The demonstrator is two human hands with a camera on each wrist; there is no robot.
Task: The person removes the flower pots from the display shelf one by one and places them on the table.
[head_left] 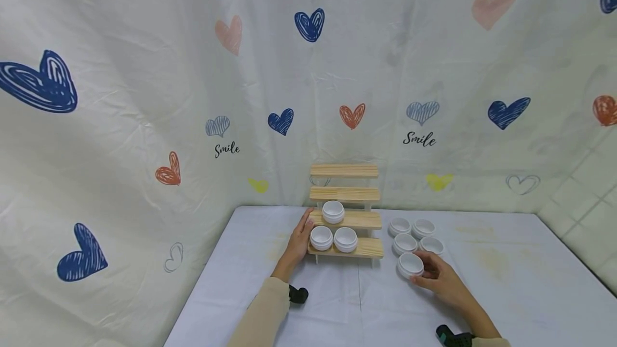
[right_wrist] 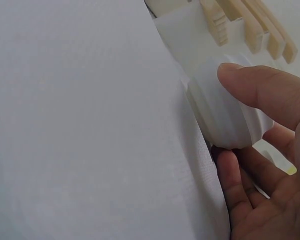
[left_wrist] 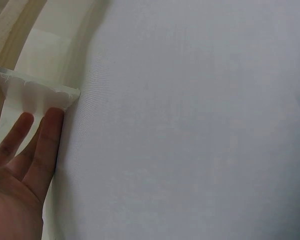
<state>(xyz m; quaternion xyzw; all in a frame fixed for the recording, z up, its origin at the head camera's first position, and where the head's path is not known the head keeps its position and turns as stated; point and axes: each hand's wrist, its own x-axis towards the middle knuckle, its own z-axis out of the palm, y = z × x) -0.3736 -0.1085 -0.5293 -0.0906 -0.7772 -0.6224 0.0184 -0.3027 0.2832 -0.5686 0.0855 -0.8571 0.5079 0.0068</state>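
Observation:
At the left side of a tiered wooden display stand rests my left hand. Its fairly straight fingers touch the stand's translucent side support in the left wrist view. One small white bowl sits on the second step from the bottom; two more white bowls share the bottom step. My right hand grips another small white bowl by its side, thumb and fingers on opposite sides. In the right wrist view this bowl has a ridged wall and is close over the tabletop.
Several white bowls stand grouped just beyond my right hand, right of the stand. The stand's upper two steps bear nothing. A white cloth covers the table. Behind it hangs a white curtain printed with hearts.

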